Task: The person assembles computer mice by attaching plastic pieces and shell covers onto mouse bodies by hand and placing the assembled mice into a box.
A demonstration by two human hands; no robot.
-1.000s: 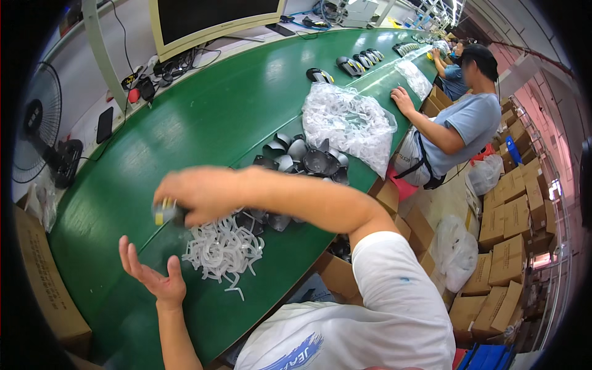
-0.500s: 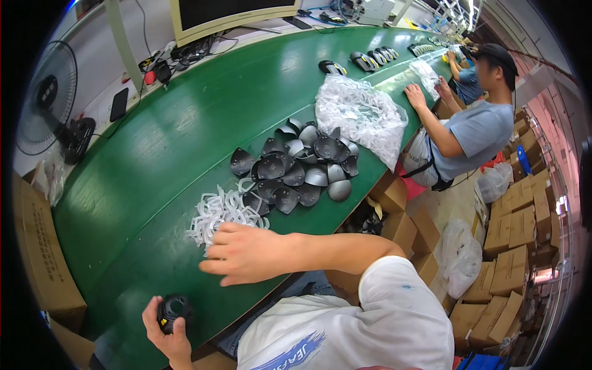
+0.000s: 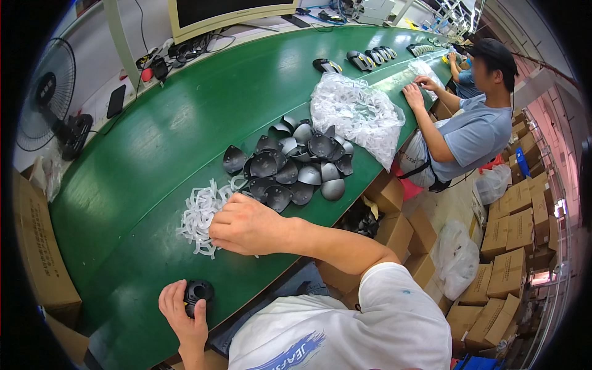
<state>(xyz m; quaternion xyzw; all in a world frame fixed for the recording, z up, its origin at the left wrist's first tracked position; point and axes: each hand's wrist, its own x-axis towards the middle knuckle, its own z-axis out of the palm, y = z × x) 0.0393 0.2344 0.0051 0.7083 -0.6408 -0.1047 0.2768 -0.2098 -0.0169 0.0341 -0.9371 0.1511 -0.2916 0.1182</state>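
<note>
The left hand (image 3: 184, 316) curls around a round, black plastic part (image 3: 201, 290) near the green table's edge. Beyond, bent whitish strips (image 3: 198, 216) lie heaped; the right hand (image 3: 251, 227), fingers bunched narrow, touches them — grip hidden — beside smooth, cupped grey shells (image 3: 287, 176).

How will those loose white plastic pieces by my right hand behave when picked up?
The white plastic pieces are probably light, since they look thin and narrow. Their bent shapes overlap in a heap, so neighbours may snag and come along. They may be springy rather than floppy, as they keep distinct curves.
</note>
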